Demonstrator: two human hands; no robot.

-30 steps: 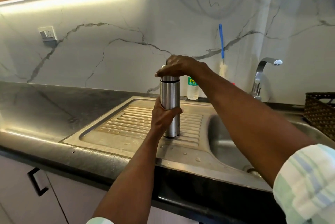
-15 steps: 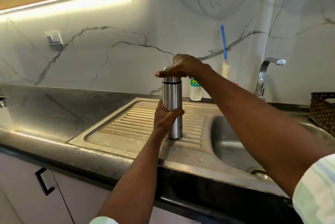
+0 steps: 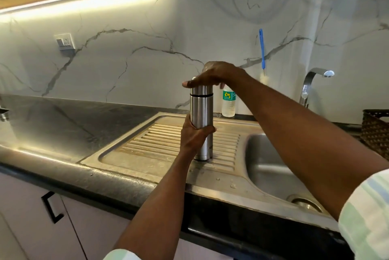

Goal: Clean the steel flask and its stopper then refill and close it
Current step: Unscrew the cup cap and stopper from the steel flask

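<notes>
While the left hand (image 3: 194, 133) grips the flask (image 3: 201, 121), which stands upright on the draining board (image 3: 147, 144) left of the sink (image 3: 271, 167), little has shifted over the last second. The right hand (image 3: 216, 74) still curls its fingers (image 3: 187, 84) over the cap (image 3: 199, 89), so closing looks nearly done.

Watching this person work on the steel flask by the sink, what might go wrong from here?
1. The flask stands on the ribbed drainboard, where water drops show; it might slip or tip if the left hand loosens its grip.
2. The right hand covers the cap, so whether it sits straight cannot be seen; a crooked cap may leak.
3. The plastic bottle stands close behind and might get knocked.
</notes>
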